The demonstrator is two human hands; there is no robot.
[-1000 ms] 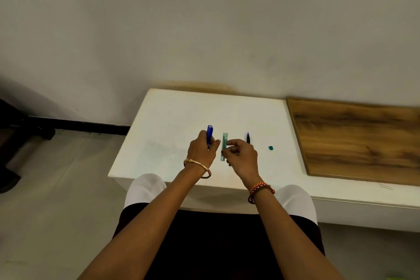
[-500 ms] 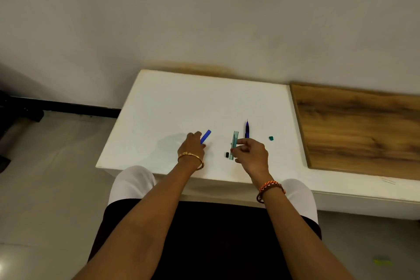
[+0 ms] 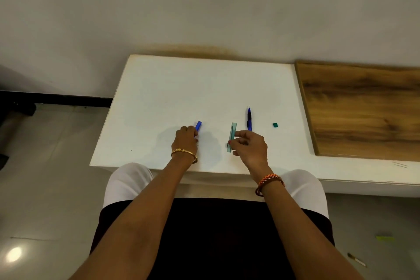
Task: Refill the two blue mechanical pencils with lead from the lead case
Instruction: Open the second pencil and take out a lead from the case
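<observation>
So we've got both hands down on the white table (image 3: 159,88). Our left hand (image 3: 185,141) has its fingers curled round one blue mechanical pencil (image 3: 198,125), with just the blue end poking out past the knuckles. Our right hand (image 3: 248,148) is pinching the teal lead case (image 3: 232,134), which lies lengthwise on the tabletop. The second blue pencil (image 3: 249,119) lies just beside that hand, tip pointing away from us. A little green cap (image 3: 275,124) sits off to the right.

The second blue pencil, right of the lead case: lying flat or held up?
Lying flat. The pencil rests on the white table, tip pointing away, beyond the right hand; whether they touch, cannot tell.
</observation>
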